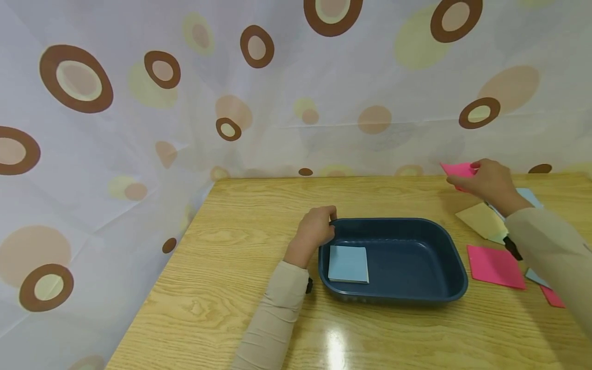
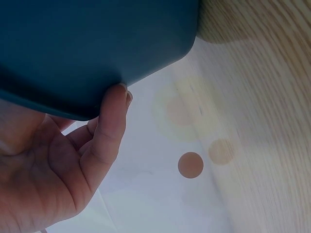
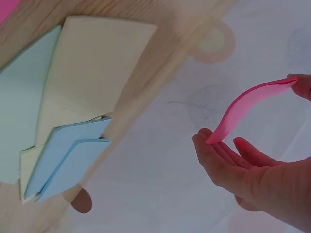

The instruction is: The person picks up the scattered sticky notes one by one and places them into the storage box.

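Note:
My left hand [image 1: 316, 227] grips the far left corner of a dark blue plastic basin [image 1: 407, 270], fingers curled over its rim [image 2: 80, 115]. Inside the basin, against its left side, lies a square stack of light blue sticky notes [image 1: 348, 263]. Up at the table's far right edge, my right hand [image 1: 491, 182] pinches a pink sticky note pad [image 1: 459, 169] above the tabletop. In the right wrist view that pad [image 3: 243, 107] bows between the thumb and the fingertips.
Right of the basin lie a pale yellow pad [image 1: 482, 218], a pink pad [image 1: 496, 266] and several other blue, green and pink ones, some overlapping. Two blue pads [image 3: 73, 150] rest against the yellow one. A patterned curtain [image 1: 277, 103] hangs behind the wooden table [image 1: 208, 277].

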`<state>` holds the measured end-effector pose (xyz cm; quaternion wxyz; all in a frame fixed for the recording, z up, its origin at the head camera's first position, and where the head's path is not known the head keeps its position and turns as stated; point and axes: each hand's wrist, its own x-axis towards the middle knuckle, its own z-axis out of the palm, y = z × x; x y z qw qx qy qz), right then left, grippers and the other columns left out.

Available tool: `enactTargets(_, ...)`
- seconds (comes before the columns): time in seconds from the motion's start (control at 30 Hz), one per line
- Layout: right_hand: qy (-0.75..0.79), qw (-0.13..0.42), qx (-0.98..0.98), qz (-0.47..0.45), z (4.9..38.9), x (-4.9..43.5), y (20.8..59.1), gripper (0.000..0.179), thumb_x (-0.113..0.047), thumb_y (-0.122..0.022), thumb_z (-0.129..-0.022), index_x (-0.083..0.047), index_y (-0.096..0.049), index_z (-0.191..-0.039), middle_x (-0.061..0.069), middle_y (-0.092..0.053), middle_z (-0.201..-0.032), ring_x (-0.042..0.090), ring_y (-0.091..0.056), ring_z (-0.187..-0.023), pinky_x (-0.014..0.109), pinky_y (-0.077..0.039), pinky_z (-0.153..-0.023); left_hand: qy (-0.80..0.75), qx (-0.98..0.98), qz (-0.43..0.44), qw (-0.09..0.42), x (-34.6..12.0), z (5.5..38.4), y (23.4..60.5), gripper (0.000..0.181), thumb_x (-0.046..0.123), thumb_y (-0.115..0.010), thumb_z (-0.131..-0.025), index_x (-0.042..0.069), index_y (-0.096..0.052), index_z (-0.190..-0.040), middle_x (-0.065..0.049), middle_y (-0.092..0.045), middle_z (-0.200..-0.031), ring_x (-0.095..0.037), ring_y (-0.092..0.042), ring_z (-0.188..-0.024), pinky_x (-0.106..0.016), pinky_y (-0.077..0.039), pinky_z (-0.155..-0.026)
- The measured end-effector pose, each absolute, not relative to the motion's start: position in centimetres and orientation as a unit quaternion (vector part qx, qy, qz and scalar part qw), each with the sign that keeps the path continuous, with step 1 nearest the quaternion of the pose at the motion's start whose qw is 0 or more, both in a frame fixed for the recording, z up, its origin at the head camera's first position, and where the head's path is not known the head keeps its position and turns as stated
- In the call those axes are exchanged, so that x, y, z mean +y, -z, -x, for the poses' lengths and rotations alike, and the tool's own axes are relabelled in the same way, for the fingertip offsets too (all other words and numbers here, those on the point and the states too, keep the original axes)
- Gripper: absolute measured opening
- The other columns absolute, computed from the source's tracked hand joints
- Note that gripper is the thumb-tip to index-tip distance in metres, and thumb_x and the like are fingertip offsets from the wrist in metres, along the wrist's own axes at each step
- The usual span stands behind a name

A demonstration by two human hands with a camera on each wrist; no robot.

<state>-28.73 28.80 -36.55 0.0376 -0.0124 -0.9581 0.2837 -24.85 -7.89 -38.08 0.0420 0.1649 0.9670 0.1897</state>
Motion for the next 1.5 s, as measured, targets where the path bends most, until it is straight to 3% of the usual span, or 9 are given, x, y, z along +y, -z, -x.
enactTargets(0.27, -0.305, 0.035, -0.951, -0.037, 27.6, 25.0, 34.5, 0.080, -0.048, -0.061, -0.089, 0.017, -0.041, -0.131, 0.041, -0.045, -0.126, 0.053, -0.047, -0.111, 0.060, -0.042, -0.086, -0.187, 0.968, -0.164, 0.038, -8.0, 24.7, 38.1, 0.014, 0.002, -0.060, -0.090, 0.009, -0.062, -0.102, -0.004, -0.058, -0.080, -0.014, -0.045, -0.057, -0.023, -0.034, -0.048)
enactTargets(0.57, -0.308, 0.016, -0.945, -0.109, 25.8, 20.1, 33.2, 0.069, -0.037, -0.068, -0.088, 0.012, -0.045, -0.131, 0.032, -0.051, -0.127, 0.045, -0.054, -0.110, 0.053, -0.048, -0.085, -0.185, 0.968, -0.165, 0.040, -8.0, 24.8, 37.9, 0.014, 0.002, -0.059, -0.090, 0.009, -0.062, -0.102, -0.003, -0.055, -0.078, -0.014, -0.045, -0.057, -0.023, -0.034, -0.048)
enactTargets(0.83, -0.262, 0.017, -0.935, -0.238, 24.0, 16.4, 33.1, 0.051, -0.025, -0.077, -0.079, 0.005, -0.062, -0.116, 0.022, -0.064, -0.112, 0.035, -0.061, -0.097, 0.048, -0.051, -0.082, -0.185, 0.968, -0.166, 0.046, -7.9, 24.8, 38.0, 0.015, 0.003, -0.059, -0.091, 0.008, -0.061, -0.104, -0.002, -0.053, -0.077, -0.013, -0.043, -0.055, -0.022, -0.033, -0.048)
enactTargets(0.93, -0.253, 0.000, -0.925, -0.282, 23.5, 15.5, 33.3, 0.047, -0.024, -0.077, -0.077, 0.004, -0.064, -0.112, 0.016, -0.067, -0.106, 0.027, -0.063, -0.092, 0.043, -0.052, -0.080, -0.184, 0.968, -0.166, 0.043, -7.9, 24.9, 38.1, 0.014, 0.003, -0.060, -0.090, 0.008, -0.061, -0.103, -0.003, -0.053, -0.077, -0.013, -0.044, -0.057, -0.022, -0.034, -0.048)
enactTargets(1.2, -0.259, -0.072, -0.897, -0.351, 22.9, 13.6, 34.0, 0.050, -0.025, -0.077, -0.076, 0.004, -0.061, -0.115, 0.010, -0.067, -0.106, 0.023, -0.062, -0.092, 0.040, -0.052, -0.081, -0.187, 0.968, -0.164, 0.035, -7.9, 25.0, 38.2, 0.012, 0.002, -0.061, -0.088, 0.008, -0.061, -0.098, -0.003, -0.053, -0.073, -0.013, -0.045, -0.057, -0.022, -0.033, -0.047)
enactTargets(1.5, -0.232, -0.118, -0.873, -0.412, 22.5, 11.3, 35.4, 0.050, -0.019, -0.075, -0.077, 0.005, -0.057, -0.116, 0.006, -0.061, -0.102, 0.015, -0.054, -0.081, 0.024, -0.047, -0.066, -0.184, 0.967, -0.168, 0.042, -8.0, 25.0, 38.0, 0.014, 0.001, -0.060, -0.087, 0.008, -0.060, -0.100, -0.002, -0.050, -0.071, -0.013, -0.042, -0.054, -0.022, -0.031, -0.048)
